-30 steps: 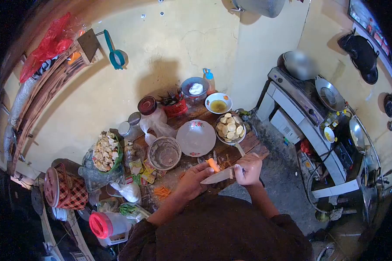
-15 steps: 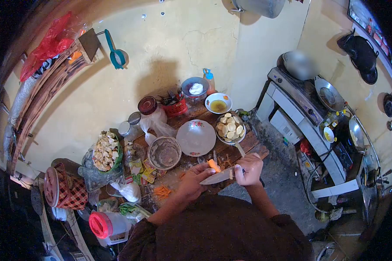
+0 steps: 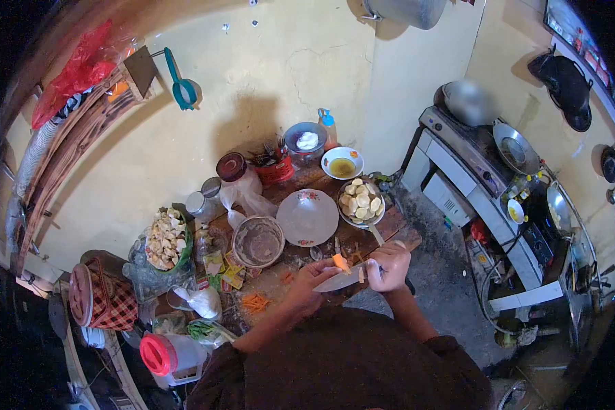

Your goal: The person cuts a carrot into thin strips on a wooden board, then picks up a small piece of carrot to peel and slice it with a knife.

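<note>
Close in front of my body, my left hand (image 3: pixel 310 280) is closed round a piece of peeled carrot (image 3: pixel 341 263), whose orange end sticks out past the fingers. In my right hand (image 3: pixel 389 268) is a knife (image 3: pixel 335 281), its wide blade pointing left, just below the carrot and right at it. My fingers hide most of the knife's handle. A small heap of carrot strips (image 3: pixel 255 302) lies on the wooden table (image 3: pixel 301 263) to the left of my hands. Carrot peelings (image 3: pixel 357 254) are scattered beyond the knife.
Ahead stand a white floral plate (image 3: pixel 307 217), a floury bowl (image 3: pixel 258 241) and a strainer of pale slices (image 3: pixel 360 203). Behind them are a bowl of yellow liquid (image 3: pixel 342 164) and a red cutlery basket (image 3: pixel 275 170). Chopped pieces fill a container (image 3: pixel 166 239) at left. A stove (image 3: pixel 468 154) stands right.
The carrot end has tilted and shifted slightly to the right and down. My right hand and the knife have moved only a little.
</note>
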The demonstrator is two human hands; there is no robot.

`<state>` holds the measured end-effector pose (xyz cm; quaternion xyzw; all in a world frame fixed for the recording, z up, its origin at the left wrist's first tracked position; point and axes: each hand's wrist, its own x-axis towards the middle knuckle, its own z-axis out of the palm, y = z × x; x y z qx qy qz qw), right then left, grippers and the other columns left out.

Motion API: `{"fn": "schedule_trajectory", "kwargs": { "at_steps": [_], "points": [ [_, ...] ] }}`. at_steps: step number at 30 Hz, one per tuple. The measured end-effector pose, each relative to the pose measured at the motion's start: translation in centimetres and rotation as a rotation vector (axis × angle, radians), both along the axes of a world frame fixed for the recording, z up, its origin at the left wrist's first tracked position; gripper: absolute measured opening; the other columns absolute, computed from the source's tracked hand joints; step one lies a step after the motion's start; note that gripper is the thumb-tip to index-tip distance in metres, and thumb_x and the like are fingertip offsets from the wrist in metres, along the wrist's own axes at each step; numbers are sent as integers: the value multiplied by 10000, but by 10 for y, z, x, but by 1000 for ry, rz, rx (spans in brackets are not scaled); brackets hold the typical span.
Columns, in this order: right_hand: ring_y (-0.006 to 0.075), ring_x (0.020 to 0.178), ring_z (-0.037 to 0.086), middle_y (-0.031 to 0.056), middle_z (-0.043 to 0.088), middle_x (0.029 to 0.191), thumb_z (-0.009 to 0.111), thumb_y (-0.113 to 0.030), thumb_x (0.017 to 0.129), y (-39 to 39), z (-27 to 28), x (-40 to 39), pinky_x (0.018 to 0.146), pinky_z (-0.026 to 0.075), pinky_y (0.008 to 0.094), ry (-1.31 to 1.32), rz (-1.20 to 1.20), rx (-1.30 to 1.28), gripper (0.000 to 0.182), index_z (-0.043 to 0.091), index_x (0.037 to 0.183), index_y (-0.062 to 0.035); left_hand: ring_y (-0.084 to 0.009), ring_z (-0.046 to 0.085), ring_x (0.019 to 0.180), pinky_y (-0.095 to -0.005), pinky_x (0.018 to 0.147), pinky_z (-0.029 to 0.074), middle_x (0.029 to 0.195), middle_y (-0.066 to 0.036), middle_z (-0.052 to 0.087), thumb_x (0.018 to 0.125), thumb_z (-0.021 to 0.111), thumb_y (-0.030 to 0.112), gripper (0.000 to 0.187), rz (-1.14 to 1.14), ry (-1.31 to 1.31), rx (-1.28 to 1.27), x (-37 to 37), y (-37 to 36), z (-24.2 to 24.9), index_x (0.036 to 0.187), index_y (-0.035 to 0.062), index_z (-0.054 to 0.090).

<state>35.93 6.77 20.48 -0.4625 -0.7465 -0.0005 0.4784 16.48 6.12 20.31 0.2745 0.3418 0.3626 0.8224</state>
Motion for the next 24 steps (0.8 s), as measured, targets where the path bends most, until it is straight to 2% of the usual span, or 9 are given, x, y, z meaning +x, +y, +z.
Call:
{"fn": "schedule_trajectory", "kwargs": {
  "at_steps": [6,8,9,11,12,14,18,20,24],
  "points": [
    [247,451,505,65,509,482,568,-176,611,3,-6,-1,464,364,356,11,13,5,131,551,525,-79,-114,590,722,-240,594,487,899,-55,610,846,563,96,228,-26,-113,-17,2,-1,-9,1057,10,550],
    [249,450,505,69,505,478,567,-175,618,4,-6,0,461,363,356,-1,2,-4,140,547,519,-77,-165,594,858,-291,709,514,979,-77,586,875,528,171,285,-257,388,415,4,-3,-8,1127,41,501],
    [251,449,505,73,501,473,567,-174,624,5,-6,1,458,363,356,-14,-9,-9,150,543,513,-75,-165,594,858,-291,709,514,979,-77,586,875,528,171,285,-259,388,418,4,-2,-5,1127,41,501],
    [254,447,501,74,497,471,564,-170,629,9,-14,8,454,361,357,8,-21,-31,160,536,504,-75,-165,596,872,-280,712,518,1006,-84,584,856,555,135,292,-278,699,1023,2,1,0,1130,49,500],
    [256,444,497,74,494,468,561,-165,635,9,-16,11,450,360,359,29,-32,-59,170,530,495,-75,-165,596,872,-280,712,518,1006,-84,584,856,555,135,292,-278,698,1021,3,0,-4,1130,49,500],
    [260,435,491,75,486,461,556,-157,640,7,-14,8,448,360,365,29,-12,-69,184,517,479,-75,-123,597,753,-238,578,499,935,-64,608,819,599,71,255,-22,46,135,7,-3,-16,1066,36,548],
    [261,434,492,84,473,454,554,-159,635,6,-7,5,447,361,372,25,40,-49,187,508,475,-74,-135,607,764,-242,615,510,932,-81,613,851,560,91,224,-18,-184,-68,1,5,-20,1063,19,546],
    [259,433,489,84,467,451,553,-160,634,8,-9,5,446,361,373,8,35,-58,185,508,475,-75,-141,611,772,-247,651,512,918,-87,618,871,528,98,213,-9,98,25,3,4,-17,1061,1,541],
    [256,426,475,75,454,443,556,-160,625,9,-7,1,442,355,371,23,55,-45,175,509,475,-81,-141,611,764,-254,667,509,903,-85,621,865,537,96,203,-36,107,101,4,5,-23,1045,3,551]
  ]
}}
